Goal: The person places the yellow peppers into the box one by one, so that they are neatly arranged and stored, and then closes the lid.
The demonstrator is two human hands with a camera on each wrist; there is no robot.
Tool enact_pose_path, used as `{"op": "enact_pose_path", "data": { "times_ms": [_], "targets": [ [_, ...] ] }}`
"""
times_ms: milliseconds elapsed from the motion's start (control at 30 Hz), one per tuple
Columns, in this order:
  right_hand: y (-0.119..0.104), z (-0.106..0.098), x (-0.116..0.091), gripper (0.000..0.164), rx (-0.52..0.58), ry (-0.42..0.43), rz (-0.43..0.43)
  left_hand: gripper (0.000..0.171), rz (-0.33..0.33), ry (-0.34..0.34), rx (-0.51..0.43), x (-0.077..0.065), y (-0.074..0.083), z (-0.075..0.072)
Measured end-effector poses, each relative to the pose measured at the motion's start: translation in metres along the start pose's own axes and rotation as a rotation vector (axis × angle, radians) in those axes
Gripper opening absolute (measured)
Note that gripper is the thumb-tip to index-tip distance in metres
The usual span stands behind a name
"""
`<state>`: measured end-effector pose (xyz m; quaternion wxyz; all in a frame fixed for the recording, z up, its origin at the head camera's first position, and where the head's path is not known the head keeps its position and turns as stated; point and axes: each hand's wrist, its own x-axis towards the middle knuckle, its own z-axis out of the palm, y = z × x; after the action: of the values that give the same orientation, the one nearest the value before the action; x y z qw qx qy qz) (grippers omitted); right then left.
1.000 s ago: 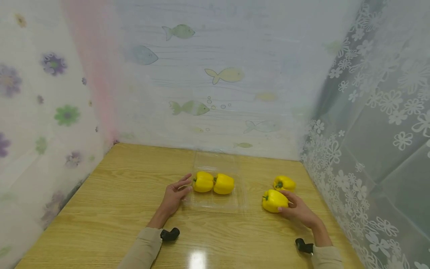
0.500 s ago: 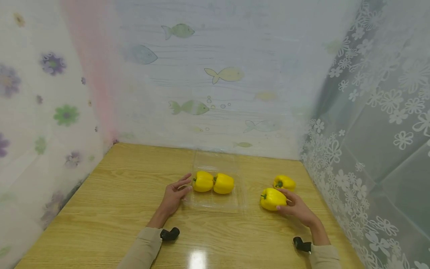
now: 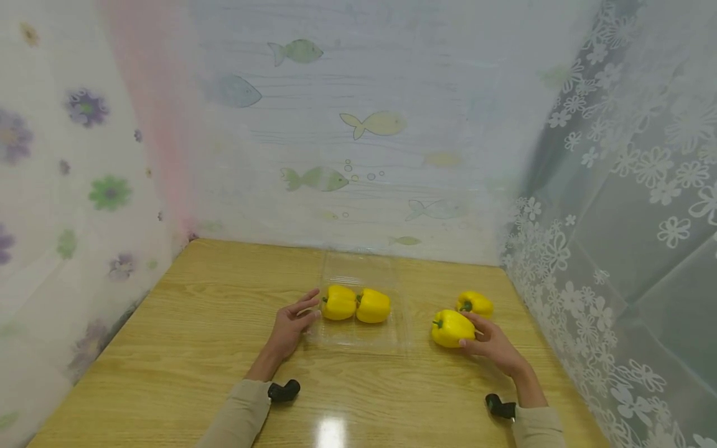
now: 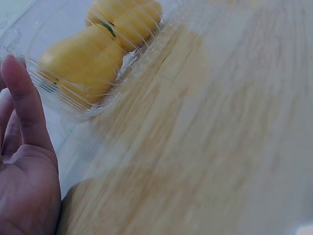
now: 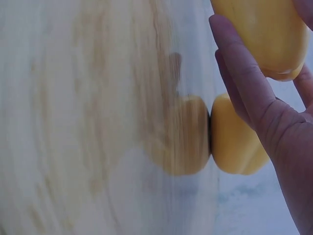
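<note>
Between thumb and fingers, my right hand (image 3: 495,346) holds a yellow bell pepper (image 3: 451,328), its green stem toward the left. The right wrist view shows this pepper lifted off the table. Just behind it on the table lies another yellow bell pepper (image 3: 477,303). A clear plastic clamshell box (image 3: 381,338) stands mid-table with its lid folded back. Two yellow bell peppers, a left one (image 3: 339,303) and a right one (image 3: 373,305), lie side by side in its back half. My left hand (image 3: 289,328) is at the box's left wall, fingers extended; contact is unclear.
The wooden table (image 3: 213,336) reaches back to a fish-patterned curtain (image 3: 370,186). Flower-patterned curtains hang along the left and right sides. A black wrist mount (image 3: 284,391) sits at the left wrist, and another mount (image 3: 500,406) at the right.
My right hand has moved slightly left and away from me with the bell pepper in its grip. The left hand, the box and the other peppers have stayed in place.
</note>
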<state>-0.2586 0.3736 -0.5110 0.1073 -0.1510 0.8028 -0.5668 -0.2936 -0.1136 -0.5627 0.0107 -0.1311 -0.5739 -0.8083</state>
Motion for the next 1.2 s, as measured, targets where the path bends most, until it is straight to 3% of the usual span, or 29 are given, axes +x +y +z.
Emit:
{"op": "enact_pose_path", "data": {
  "times_ms": [633,1200],
  "targets": [
    [0.001,0.008,0.012,0.068,0.091,-0.045,-0.126,0.044,-0.013,0.022,0.006,0.0,0.001,0.001],
    [-0.014,0.018,0.02,0.065,0.147,-0.082,-0.231,0.044,-0.021,0.025,0.012,-0.001,0.002,0.002]
  ]
}}
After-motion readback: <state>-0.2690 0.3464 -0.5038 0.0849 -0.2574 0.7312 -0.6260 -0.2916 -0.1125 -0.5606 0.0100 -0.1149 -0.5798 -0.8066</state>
